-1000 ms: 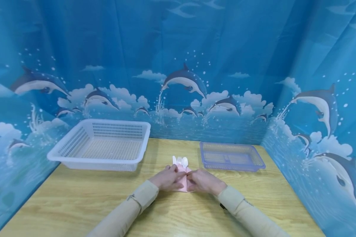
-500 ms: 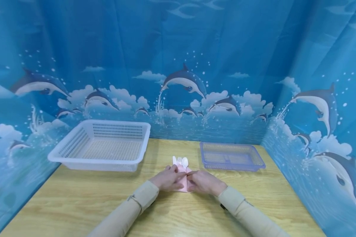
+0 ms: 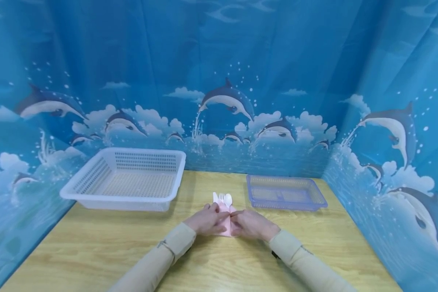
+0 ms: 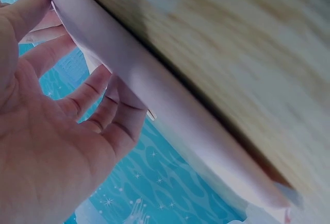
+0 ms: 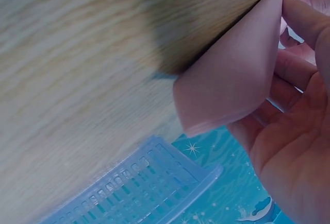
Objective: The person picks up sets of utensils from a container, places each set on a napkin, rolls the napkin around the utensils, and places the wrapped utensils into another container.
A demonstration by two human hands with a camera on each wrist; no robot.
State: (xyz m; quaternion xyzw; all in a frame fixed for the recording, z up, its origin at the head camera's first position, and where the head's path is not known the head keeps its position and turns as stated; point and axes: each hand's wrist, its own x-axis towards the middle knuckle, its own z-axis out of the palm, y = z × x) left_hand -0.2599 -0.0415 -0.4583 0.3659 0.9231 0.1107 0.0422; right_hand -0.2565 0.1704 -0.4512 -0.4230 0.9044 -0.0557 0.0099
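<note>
A pink paper napkin (image 3: 225,227) lies folded on the table in the head view, wrapped about a white plastic knife (image 3: 215,197), fork (image 3: 221,197) and spoon (image 3: 228,199). Only the upper ends of the cutlery stick out past its far edge. My left hand (image 3: 206,220) rests on the napkin's left side, index finger reaching across to the fold, fingers fairly straight in the left wrist view. With thumb and fingers my right hand (image 3: 253,224) pinches the right flap, which rises off the tabletop in the right wrist view. Both hands' fingertips meet near the napkin's middle.
At the back left stands a large white perforated basket (image 3: 125,199). A shallow purple plastic basket (image 3: 286,205) sits at the back right. Behind the wooden table (image 3: 219,267) hangs a blue dolphin-print curtain (image 3: 168,61), which also runs along both sides.
</note>
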